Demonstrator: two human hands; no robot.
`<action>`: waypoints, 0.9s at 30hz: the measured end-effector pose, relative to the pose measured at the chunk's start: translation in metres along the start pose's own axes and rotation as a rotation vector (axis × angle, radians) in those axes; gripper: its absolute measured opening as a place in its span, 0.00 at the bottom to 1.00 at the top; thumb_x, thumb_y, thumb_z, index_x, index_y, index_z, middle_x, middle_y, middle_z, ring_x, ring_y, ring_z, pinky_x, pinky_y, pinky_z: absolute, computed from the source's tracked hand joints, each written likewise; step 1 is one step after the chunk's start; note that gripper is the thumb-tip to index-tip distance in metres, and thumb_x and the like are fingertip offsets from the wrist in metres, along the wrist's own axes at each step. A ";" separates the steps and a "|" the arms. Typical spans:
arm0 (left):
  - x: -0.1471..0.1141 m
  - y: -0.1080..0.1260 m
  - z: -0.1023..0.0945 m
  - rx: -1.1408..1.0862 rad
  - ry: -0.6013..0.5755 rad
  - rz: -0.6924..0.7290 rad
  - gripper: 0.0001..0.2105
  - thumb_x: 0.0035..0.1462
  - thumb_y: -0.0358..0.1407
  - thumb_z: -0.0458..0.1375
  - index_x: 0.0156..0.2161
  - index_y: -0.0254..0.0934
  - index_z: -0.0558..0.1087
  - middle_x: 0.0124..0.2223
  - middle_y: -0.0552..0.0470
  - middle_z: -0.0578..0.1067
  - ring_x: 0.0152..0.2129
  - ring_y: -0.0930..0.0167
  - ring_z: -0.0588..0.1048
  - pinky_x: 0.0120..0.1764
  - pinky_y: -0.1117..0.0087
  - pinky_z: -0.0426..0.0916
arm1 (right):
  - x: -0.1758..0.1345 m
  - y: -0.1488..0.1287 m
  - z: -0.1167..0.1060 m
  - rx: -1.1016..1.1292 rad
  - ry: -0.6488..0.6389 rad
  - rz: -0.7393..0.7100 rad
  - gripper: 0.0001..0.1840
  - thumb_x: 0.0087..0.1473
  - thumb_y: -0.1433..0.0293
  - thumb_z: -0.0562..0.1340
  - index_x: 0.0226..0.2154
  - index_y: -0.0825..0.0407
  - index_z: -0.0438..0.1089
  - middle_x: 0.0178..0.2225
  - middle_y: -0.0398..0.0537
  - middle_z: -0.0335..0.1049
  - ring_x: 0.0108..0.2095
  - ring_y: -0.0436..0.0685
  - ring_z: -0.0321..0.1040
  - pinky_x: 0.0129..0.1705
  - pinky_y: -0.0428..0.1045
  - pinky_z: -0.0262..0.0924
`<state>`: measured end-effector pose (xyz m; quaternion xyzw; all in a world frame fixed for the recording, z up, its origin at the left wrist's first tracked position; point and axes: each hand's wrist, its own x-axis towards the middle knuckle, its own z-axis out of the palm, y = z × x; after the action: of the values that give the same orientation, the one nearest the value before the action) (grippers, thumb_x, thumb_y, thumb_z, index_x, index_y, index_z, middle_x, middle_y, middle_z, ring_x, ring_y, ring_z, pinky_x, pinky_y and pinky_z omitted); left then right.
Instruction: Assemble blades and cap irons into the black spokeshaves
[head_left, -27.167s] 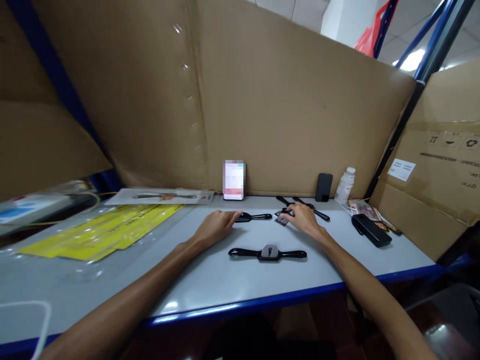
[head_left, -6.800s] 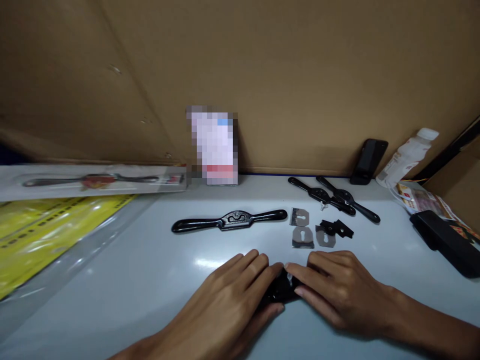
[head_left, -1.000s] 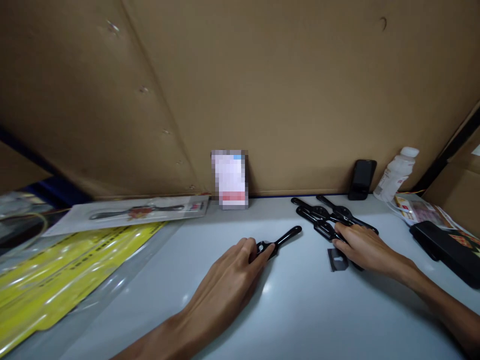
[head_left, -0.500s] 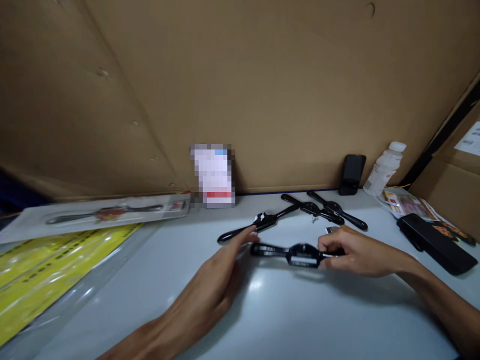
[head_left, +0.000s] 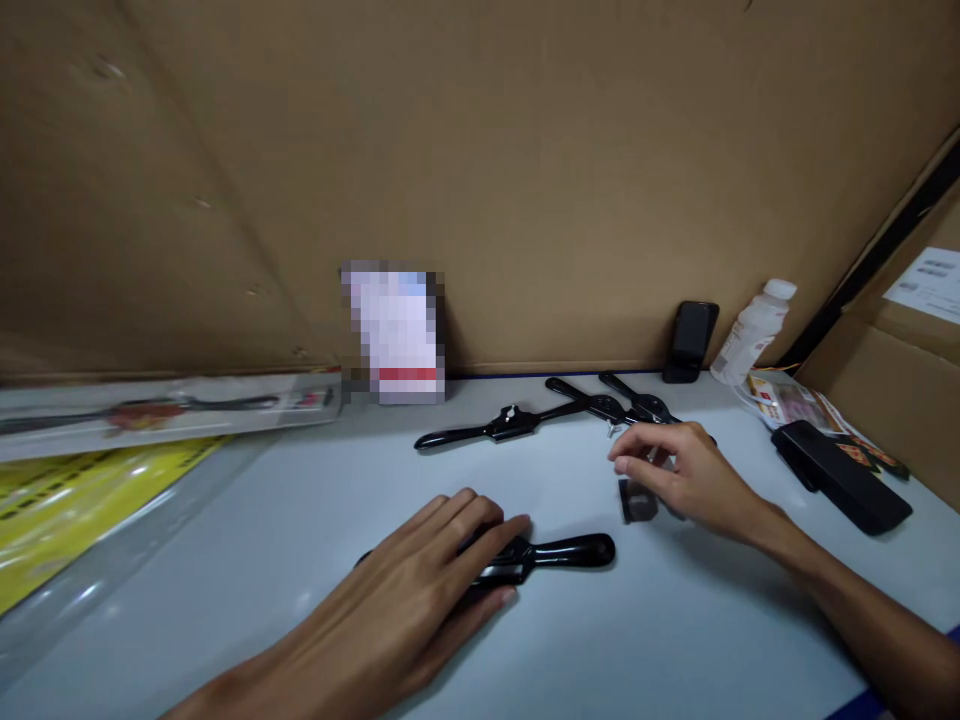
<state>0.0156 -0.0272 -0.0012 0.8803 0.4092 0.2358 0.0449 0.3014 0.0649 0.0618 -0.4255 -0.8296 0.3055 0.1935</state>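
Spokeshave (head_left: pixel 559 554) on the table (head_left: pixel 675 620), grasped by the left hand (head_left: pixel 442 570), best steadied there if lifting the blade (head_left: pixel 636 503) by its sides with the right hand (head_left: pixel 686 470), half-curled near it, any grip impossible to tell.

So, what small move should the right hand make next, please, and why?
Probably lower the right hand to the flat dark grey metal blade: it hangs close by, while the left hand holds the glossy black two-handled tool.
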 end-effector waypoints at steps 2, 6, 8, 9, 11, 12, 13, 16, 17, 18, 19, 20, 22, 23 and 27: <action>-0.001 0.000 0.001 0.019 -0.015 -0.016 0.16 0.71 0.38 0.56 0.61 0.43 0.72 0.47 0.47 0.77 0.38 0.64 0.75 0.41 0.63 0.73 | 0.000 0.003 -0.012 -0.214 -0.060 0.009 0.02 0.59 0.71 0.66 0.34 0.50 0.76 0.31 0.43 0.77 0.33 0.54 0.70 0.36 0.49 0.60; -0.002 -0.001 0.002 0.048 0.021 -0.053 0.14 0.67 0.37 0.55 0.55 0.42 0.73 0.46 0.47 0.76 0.38 0.63 0.73 0.41 0.62 0.71 | -0.006 0.009 -0.020 -0.482 -0.216 -0.011 0.13 0.53 0.67 0.73 0.42 0.49 0.76 0.42 0.48 0.77 0.42 0.61 0.73 0.43 0.53 0.63; -0.002 -0.004 0.000 0.041 0.002 -0.025 0.12 0.65 0.36 0.55 0.51 0.41 0.73 0.44 0.48 0.76 0.37 0.63 0.73 0.40 0.62 0.70 | -0.009 0.010 -0.017 -0.531 -0.245 -0.007 0.13 0.53 0.67 0.72 0.42 0.50 0.75 0.45 0.51 0.76 0.45 0.64 0.73 0.46 0.55 0.65; -0.002 -0.005 -0.001 0.034 -0.018 -0.001 0.12 0.64 0.35 0.54 0.51 0.41 0.73 0.43 0.48 0.76 0.37 0.63 0.73 0.41 0.61 0.70 | -0.011 0.010 -0.015 -0.541 -0.246 -0.002 0.12 0.54 0.67 0.71 0.42 0.50 0.74 0.45 0.52 0.75 0.45 0.64 0.73 0.46 0.56 0.65; -0.001 -0.009 -0.005 0.018 -0.047 0.023 0.13 0.64 0.33 0.53 0.52 0.41 0.72 0.43 0.49 0.76 0.39 0.63 0.73 0.44 0.60 0.70 | -0.013 0.011 -0.011 -0.535 -0.235 -0.004 0.10 0.54 0.69 0.69 0.41 0.50 0.73 0.45 0.52 0.75 0.45 0.64 0.72 0.46 0.56 0.66; -0.001 -0.011 -0.007 0.005 -0.055 0.029 0.14 0.65 0.32 0.52 0.53 0.41 0.72 0.44 0.48 0.76 0.40 0.63 0.74 0.46 0.59 0.70 | -0.014 0.012 -0.009 -0.527 -0.225 -0.010 0.10 0.55 0.70 0.69 0.41 0.50 0.73 0.45 0.51 0.75 0.45 0.64 0.72 0.46 0.56 0.66; 0.000 -0.012 -0.009 -0.013 -0.062 0.030 0.14 0.65 0.32 0.52 0.54 0.41 0.71 0.45 0.48 0.76 0.41 0.63 0.74 0.48 0.59 0.71 | -0.015 0.013 -0.008 -0.518 -0.220 -0.017 0.09 0.55 0.71 0.68 0.41 0.49 0.72 0.45 0.51 0.75 0.44 0.64 0.72 0.46 0.56 0.66; 0.002 -0.013 -0.013 -0.074 -0.071 0.036 0.12 0.67 0.31 0.52 0.53 0.39 0.71 0.44 0.47 0.76 0.41 0.64 0.74 0.47 0.62 0.73 | -0.017 0.015 -0.005 -0.507 -0.220 -0.018 0.08 0.56 0.71 0.67 0.40 0.49 0.71 0.45 0.51 0.74 0.44 0.64 0.71 0.46 0.56 0.64; 0.003 -0.013 -0.014 -0.091 -0.075 0.039 0.11 0.68 0.30 0.51 0.52 0.39 0.71 0.43 0.47 0.76 0.39 0.65 0.74 0.44 0.63 0.73 | -0.017 0.015 -0.005 -0.503 -0.221 -0.008 0.07 0.56 0.70 0.67 0.39 0.49 0.71 0.44 0.51 0.74 0.44 0.64 0.71 0.46 0.56 0.64; 0.004 -0.011 -0.013 -0.106 -0.078 0.038 0.11 0.68 0.30 0.51 0.52 0.38 0.71 0.43 0.47 0.75 0.39 0.65 0.74 0.42 0.64 0.74 | -0.017 0.015 -0.005 -0.495 -0.223 0.004 0.08 0.55 0.70 0.67 0.39 0.50 0.71 0.45 0.51 0.73 0.44 0.64 0.70 0.46 0.56 0.63; 0.004 -0.009 -0.013 -0.121 -0.079 0.036 0.11 0.69 0.30 0.52 0.52 0.38 0.72 0.43 0.47 0.75 0.38 0.65 0.74 0.41 0.65 0.74 | -0.016 0.016 -0.005 -0.479 -0.222 0.016 0.09 0.54 0.70 0.68 0.39 0.50 0.70 0.44 0.51 0.73 0.44 0.63 0.70 0.45 0.55 0.62; 0.004 -0.007 -0.011 -0.133 -0.077 0.029 0.11 0.70 0.30 0.52 0.53 0.38 0.72 0.44 0.47 0.75 0.39 0.65 0.74 0.41 0.65 0.74 | -0.014 0.016 -0.005 -0.458 -0.218 0.032 0.10 0.53 0.70 0.68 0.39 0.50 0.70 0.44 0.51 0.73 0.43 0.63 0.70 0.43 0.55 0.61; 0.003 -0.001 -0.007 -0.152 -0.067 0.008 0.12 0.71 0.32 0.53 0.56 0.40 0.72 0.46 0.47 0.75 0.40 0.65 0.74 0.42 0.64 0.75 | -0.009 0.018 -0.005 -0.398 -0.215 0.075 0.14 0.50 0.70 0.70 0.39 0.49 0.68 0.39 0.48 0.73 0.39 0.60 0.68 0.38 0.52 0.57; 0.001 0.002 -0.004 -0.158 -0.060 -0.005 0.13 0.72 0.33 0.54 0.57 0.42 0.73 0.46 0.47 0.75 0.40 0.65 0.74 0.42 0.63 0.75 | -0.006 0.019 -0.004 -0.355 -0.211 0.092 0.15 0.49 0.71 0.70 0.39 0.49 0.68 0.35 0.45 0.72 0.36 0.59 0.67 0.35 0.51 0.55; -0.003 0.012 0.004 -0.188 -0.097 -0.046 0.14 0.72 0.36 0.56 0.59 0.46 0.73 0.46 0.49 0.73 0.39 0.65 0.74 0.40 0.64 0.73 | 0.003 0.018 0.005 0.011 -0.060 0.097 0.14 0.51 0.76 0.67 0.39 0.48 0.65 0.29 0.39 0.67 0.31 0.54 0.63 0.33 0.49 0.52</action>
<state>0.0246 -0.0372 -0.0028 0.8729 0.4029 0.2291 0.1523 0.3074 0.0737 0.0457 -0.4551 -0.8116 0.3315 0.1559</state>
